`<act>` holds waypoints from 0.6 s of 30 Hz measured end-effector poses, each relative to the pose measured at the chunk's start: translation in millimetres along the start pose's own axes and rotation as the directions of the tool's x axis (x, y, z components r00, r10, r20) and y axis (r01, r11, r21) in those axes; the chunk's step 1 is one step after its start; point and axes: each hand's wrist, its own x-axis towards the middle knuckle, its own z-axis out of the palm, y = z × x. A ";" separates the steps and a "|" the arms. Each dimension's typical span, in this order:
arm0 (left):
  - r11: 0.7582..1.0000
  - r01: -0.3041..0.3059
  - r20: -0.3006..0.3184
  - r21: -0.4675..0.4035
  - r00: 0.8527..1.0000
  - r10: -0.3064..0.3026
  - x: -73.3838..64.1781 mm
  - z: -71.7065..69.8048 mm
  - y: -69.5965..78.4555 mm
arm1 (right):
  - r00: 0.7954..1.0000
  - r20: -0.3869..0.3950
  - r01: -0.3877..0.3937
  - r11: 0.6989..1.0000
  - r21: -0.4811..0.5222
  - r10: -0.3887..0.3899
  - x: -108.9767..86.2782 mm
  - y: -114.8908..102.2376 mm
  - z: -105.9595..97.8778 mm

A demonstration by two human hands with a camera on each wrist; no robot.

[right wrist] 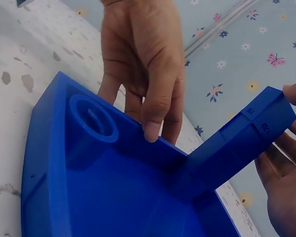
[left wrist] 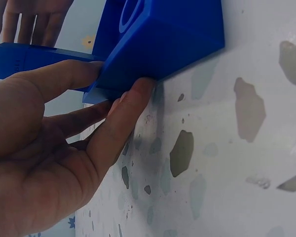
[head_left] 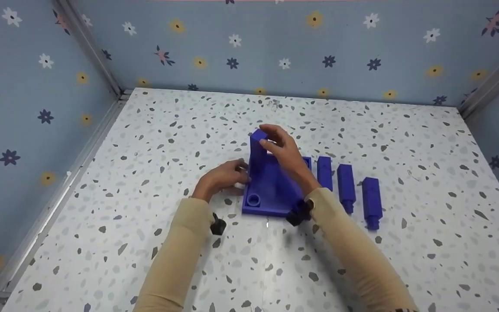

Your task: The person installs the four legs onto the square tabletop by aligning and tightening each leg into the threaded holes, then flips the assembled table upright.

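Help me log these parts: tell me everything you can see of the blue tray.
The blue tray is rectangular, with a flat floor and low raised walls; it looks like plastic. A ring-shaped socket stands in its near left corner. It lies open side up on the speckled table. A post stands at its far left corner. The left hand grips its left wall, thumb at the rim. In the head view, the right hand hides part of it.
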 end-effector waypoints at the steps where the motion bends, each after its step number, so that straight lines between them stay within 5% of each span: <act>1: 1.000 -0.001 -0.004 0.012 1.000 0.001 -0.3 -0.1 -0.1 | 1.000 0.014 -0.004 1.000 0.010 0.004 0.2 0.1 -1.0; 9: 1.000 0.000 -0.003 0.019 1.000 0.000 -0.8 0.3 -0.5 | 0.999 0.040 -0.021 0.999 0.029 0.020 10.7 27.1 -6.2; 18: 1.000 -0.001 0.005 0.004 1.000 0.001 1.5 -0.1 -1.3 | 1.000 0.012 0.006 0.999 0.054 -0.007 11.6 30.6 -5.0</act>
